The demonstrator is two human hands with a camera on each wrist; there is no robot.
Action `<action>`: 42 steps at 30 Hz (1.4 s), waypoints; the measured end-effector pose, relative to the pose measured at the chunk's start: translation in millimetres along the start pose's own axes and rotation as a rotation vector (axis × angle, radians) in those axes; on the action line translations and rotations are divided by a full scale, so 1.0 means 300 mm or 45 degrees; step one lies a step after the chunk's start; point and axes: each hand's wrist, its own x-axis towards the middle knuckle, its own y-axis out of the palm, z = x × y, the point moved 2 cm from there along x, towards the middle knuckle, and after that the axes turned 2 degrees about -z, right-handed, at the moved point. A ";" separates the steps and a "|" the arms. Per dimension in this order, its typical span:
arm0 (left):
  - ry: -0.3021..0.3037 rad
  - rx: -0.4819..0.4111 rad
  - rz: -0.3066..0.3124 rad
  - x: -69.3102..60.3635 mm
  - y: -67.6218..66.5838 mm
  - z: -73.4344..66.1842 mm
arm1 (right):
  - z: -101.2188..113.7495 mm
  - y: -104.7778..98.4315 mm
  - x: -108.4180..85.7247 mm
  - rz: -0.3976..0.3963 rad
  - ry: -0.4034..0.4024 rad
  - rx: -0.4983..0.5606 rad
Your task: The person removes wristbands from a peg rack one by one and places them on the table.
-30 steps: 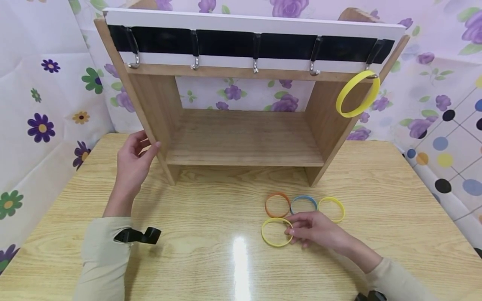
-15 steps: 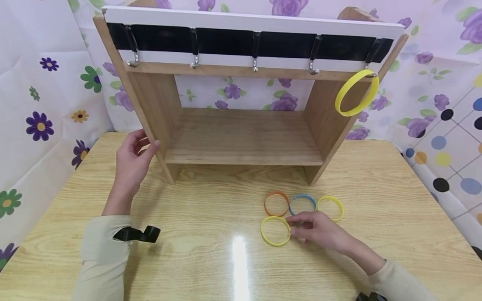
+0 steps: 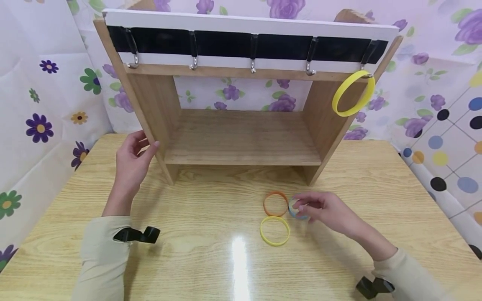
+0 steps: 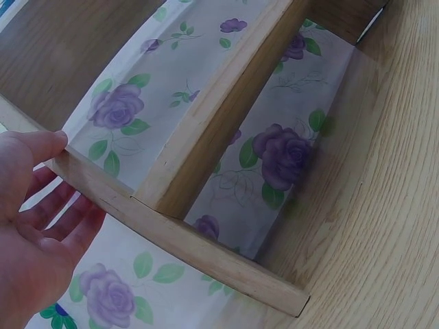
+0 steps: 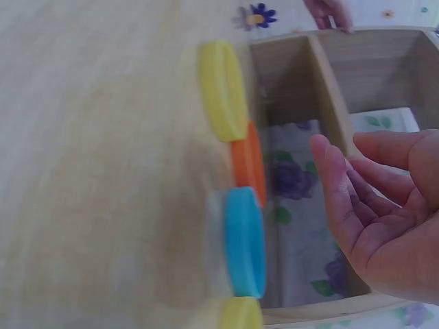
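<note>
My left hand point(image 3: 133, 163) grips the left side panel of a wooden hook rack point(image 3: 241, 138), thumb on the front edge and fingers round the outer side, as the left wrist view shows. My right hand point(image 3: 327, 211) hovers over a blue wristband point(image 5: 245, 243), fingers loosely bent and holding nothing. Beside that band lie an orange wristband point(image 3: 264, 205) and, nearer me, a yellow wristband point(image 3: 275, 243). A second yellow wristband point(image 5: 241, 317) shows at the bottom of the right wrist view; the right hand hides it in the head view.
Another yellow band point(image 3: 339, 100) hangs from the rightmost metal hook of the rack's black strip point(image 3: 226, 44). Several other hooks point(image 3: 193, 62) run along it. The rack stands on a wood-grain table point(image 3: 188, 259) before a flowered wall covering point(image 3: 406, 83).
My right hand has let go of the near yellow wristband and moved up and right over the blue one. The left hand stays on the rack.
</note>
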 end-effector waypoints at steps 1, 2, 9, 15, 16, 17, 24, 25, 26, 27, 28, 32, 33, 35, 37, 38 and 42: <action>-0.001 -0.001 0.001 0.000 0.000 0.001 | 0.009 -0.009 0.003 -0.008 -0.005 0.000; -0.001 -0.003 0.000 -0.001 0.000 0.001 | 0.019 -0.018 0.006 -0.020 -0.012 0.001; -0.002 -0.024 -0.009 0.002 0.001 0.004 | 0.100 -0.085 0.027 -0.123 -0.053 -0.027; -0.002 -0.004 0.000 0.001 -0.001 0.003 | 0.164 -0.143 0.044 -0.207 -0.106 -0.015; -0.001 0.000 0.003 0.001 -0.002 0.003 | 0.173 -0.153 0.047 -0.220 -0.111 -0.017; -0.002 -0.001 0.003 0.001 -0.002 0.003 | 0.181 -0.162 0.050 -0.232 -0.116 -0.017; -0.001 -0.009 -0.006 0.004 0.000 0.004 | 0.214 -0.227 0.085 -0.267 -0.159 0.121; -0.002 -0.008 -0.006 0.003 0.001 0.003 | 0.216 -0.239 0.091 -0.263 -0.162 0.198; -0.001 -0.009 -0.006 0.003 0.001 0.004 | 0.217 -0.251 0.097 -0.259 -0.170 0.289; 0.001 -0.007 -0.004 0.003 0.001 0.003 | 0.217 -0.264 0.102 -0.251 -0.181 0.387; 0.001 -0.001 -0.002 0.003 0.001 0.002 | 0.218 -0.276 0.106 -0.236 -0.193 0.485; 0.001 -0.006 0.003 0.003 0.001 0.003 | 0.223 -0.320 0.113 -0.158 -0.250 0.814; -0.003 -0.006 0.006 0.003 0.002 0.003 | 0.226 -0.328 0.113 -0.146 -0.264 0.859; -0.003 -0.003 0.006 0.003 0.002 0.004 | 0.233 -0.342 0.112 -0.129 -0.281 0.945; -0.006 0.011 0.007 0.003 0.001 0.004 | 0.242 -0.353 0.111 -0.121 -0.286 1.005; -0.007 0.012 0.006 0.003 0.001 0.004 | 0.247 -0.358 0.110 -0.115 -0.284 1.031; -0.015 0.017 0.001 0.004 0.000 0.003 | 0.268 -0.373 0.114 -0.077 -0.284 1.135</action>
